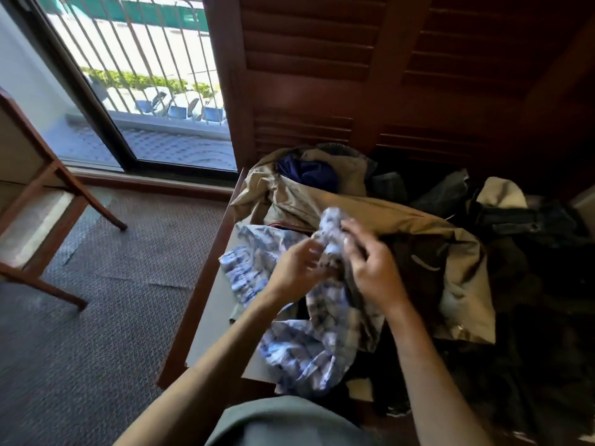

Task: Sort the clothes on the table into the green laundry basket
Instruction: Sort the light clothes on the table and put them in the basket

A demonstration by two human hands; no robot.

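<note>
Right now both hands work at one garment, the crumpled blue-and-white checked cotton shirt (309, 336), which trails from the near edge of the pale-topped wooden table (212, 320) up to the fingers. The left hand (297, 263) has its fingers curled into a fold of the checked cloth, and the right hand (370, 268) pinches a bunched part of it just beside, thumb and fingers closed on the fabric.

To do this step well, I judge it best to gather the loose lower tail into the grip before lifting, so nothing drags the neighbouring clothes along. Just behind lies the long tan jacket (370, 214), partly under the shirt; lifting straight up should free the shirt cleanly. Farther back sit a dark blue bundle (309, 173) and a heap of dark garments (531, 226) against the brown louvred wooden doors (386, 59).

No green laundry basket shows, so the carry direction cannot be told.
</note>
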